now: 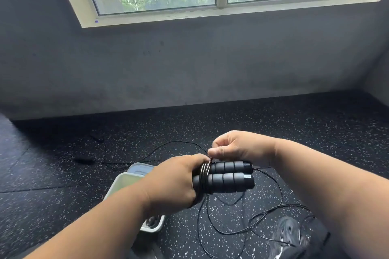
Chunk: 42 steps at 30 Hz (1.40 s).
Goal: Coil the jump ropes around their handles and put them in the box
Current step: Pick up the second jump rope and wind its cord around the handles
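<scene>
Left hand [176, 183] grips both handles [229, 176]; right hand [235, 147] pinches the rope [265, 214]. Few turns wound, most loose on the floor; box [124, 178] waits.

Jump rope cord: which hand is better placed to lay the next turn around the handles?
Right. The right hand pinches the cord just above the coils, while the left hand clamps both handles together.

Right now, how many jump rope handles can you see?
2. Both handles lie side by side, one above the other, gripped at their near end by the left hand. The right hand pinches the cord just above them. Others may be hidden in the box.
</scene>
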Each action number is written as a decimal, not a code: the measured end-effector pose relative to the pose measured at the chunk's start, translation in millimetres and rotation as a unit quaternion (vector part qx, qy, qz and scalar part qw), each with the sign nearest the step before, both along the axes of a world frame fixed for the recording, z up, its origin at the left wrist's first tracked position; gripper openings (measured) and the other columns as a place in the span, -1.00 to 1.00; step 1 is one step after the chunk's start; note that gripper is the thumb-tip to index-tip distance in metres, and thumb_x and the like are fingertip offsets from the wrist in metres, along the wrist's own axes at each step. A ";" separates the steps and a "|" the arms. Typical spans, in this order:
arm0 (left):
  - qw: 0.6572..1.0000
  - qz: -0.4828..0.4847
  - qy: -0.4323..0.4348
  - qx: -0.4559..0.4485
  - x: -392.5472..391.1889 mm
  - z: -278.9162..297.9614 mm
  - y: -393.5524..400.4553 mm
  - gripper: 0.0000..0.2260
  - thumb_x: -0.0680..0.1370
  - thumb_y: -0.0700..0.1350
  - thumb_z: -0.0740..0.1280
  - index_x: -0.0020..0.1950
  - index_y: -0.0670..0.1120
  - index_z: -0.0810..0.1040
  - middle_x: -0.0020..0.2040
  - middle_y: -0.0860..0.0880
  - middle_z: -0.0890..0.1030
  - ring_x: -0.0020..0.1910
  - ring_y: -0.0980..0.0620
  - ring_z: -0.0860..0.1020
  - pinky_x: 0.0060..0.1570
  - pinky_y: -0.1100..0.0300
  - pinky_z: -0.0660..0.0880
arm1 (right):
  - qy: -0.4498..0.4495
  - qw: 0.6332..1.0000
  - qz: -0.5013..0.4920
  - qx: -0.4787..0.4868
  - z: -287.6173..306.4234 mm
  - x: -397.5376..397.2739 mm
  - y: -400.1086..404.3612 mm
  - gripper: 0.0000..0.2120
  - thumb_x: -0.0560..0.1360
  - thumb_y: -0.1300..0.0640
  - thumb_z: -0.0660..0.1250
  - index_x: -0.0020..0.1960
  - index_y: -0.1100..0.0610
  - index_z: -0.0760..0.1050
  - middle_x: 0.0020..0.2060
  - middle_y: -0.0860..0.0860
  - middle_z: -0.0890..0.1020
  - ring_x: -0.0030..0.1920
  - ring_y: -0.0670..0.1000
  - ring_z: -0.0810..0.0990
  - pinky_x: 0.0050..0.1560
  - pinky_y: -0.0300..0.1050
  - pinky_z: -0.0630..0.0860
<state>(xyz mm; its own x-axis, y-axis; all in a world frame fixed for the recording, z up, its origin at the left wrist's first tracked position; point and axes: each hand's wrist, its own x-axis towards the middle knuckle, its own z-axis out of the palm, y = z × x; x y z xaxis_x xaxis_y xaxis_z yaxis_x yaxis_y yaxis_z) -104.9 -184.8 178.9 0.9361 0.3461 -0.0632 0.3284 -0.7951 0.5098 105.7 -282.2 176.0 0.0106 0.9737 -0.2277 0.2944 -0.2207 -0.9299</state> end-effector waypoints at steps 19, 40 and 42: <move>0.937 0.145 -0.216 -0.233 -0.1 -10.4 30.5 -0.50 0.46 -0.25 0.58 0.24 0.19 0.53 -0.15 0.26 0.62 -0.24 0.23 0.51 -0.12 0.33 0.50 | 0.037 0.997 -0.054 -0.034 -35.3 -40.6 7.4 -0.52 0.71 -0.18 0.13 -0.30 0.04 0.34 -0.45 -0.06 0.36 -0.41 -0.03 0.27 -0.34 -0.13 0.24; 0.855 0.088 -0.291 -0.419 -9.4 40.6 16.3 -0.50 0.31 -0.18 0.55 0.20 -0.14 0.47 -0.16 -0.03 0.57 -0.18 0.06 0.56 -0.12 0.09 0.55 | 0.257 0.941 -0.156 0.154 6.7 -65.2 17.7 -0.69 0.70 0.06 0.19 -0.10 0.21 0.56 -0.45 0.10 0.43 -0.41 0.03 0.32 -0.32 -0.06 0.27; 0.862 0.098 -0.289 -0.406 -12.0 44.4 19.6 -0.54 0.31 -0.13 0.56 0.13 -0.08 0.48 -0.19 0.01 0.55 -0.25 0.10 0.52 -0.07 -0.05 0.52 | 0.314 0.937 -0.114 0.101 18.5 -58.5 14.8 -0.67 0.70 0.01 0.16 -0.15 0.13 0.52 -0.50 0.03 0.28 -0.44 0.01 0.13 -0.33 -0.03 0.06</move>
